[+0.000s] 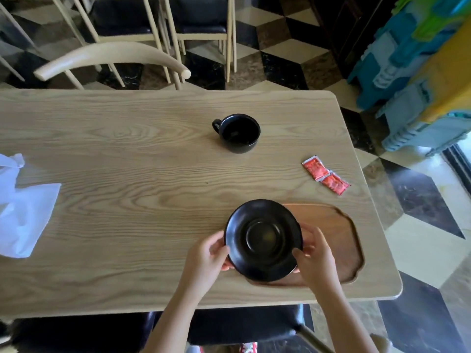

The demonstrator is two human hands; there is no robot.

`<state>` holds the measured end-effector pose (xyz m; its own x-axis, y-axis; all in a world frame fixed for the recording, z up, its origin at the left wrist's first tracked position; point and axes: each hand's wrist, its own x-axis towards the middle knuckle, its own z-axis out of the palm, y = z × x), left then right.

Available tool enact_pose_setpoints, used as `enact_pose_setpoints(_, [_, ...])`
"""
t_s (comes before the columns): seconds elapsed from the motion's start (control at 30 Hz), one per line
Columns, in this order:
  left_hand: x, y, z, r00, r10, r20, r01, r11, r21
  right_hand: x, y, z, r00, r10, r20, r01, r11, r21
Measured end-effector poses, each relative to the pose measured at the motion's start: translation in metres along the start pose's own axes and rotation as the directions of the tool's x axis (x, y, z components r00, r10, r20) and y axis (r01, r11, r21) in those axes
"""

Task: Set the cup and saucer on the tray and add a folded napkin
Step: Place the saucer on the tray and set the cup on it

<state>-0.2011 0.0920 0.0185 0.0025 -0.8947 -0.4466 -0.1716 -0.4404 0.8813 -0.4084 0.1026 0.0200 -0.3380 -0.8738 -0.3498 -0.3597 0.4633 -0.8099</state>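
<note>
Two hands grip saucer [263, 239] rim | left hand [207, 258] | right hand [314, 257]

The table [127, 174] is mostly bare wood through its middle. A black cup [238, 133] stands alone toward the far edge, two red packets [326, 175] lie near the right edge, and a white napkin [23, 207] covers the left edge. A chair back [112, 58] crowds the far edge.

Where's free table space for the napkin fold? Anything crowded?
Widest bare patch: between the napkin at left and the saucer. Also bare between cup and saucer. Crowded: the tray, where both hands grip the saucer, and near the red packets.
</note>
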Motion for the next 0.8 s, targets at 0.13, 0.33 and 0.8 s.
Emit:
enact_pose_setpoints(0.13, [-0.005, -0.004, 0.013, 0.998, -0.012, -0.054, 0.014, 0.999, 0.038, 0.003, 0.013, -0.006, 0.999, 0.013, 0.029, -0.012, 1.000, -0.015])
enact_pose_setpoints(0.33, [-0.005, -0.011, 0.021, 0.993, -0.009, -0.117, 0.023, 0.992, 0.121, 0.007, 0.017, -0.008, 0.997, 0.002, 0.072, 0.001, 1.000, -0.030])
enact_pose_setpoints(0.8, [-0.002, -0.016, 0.019, 0.985, -0.091, -0.147, 0.097, 0.994, 0.040, 0.010, 0.012, -0.002, 0.995, -0.005, 0.104, 0.015, 0.995, -0.099])
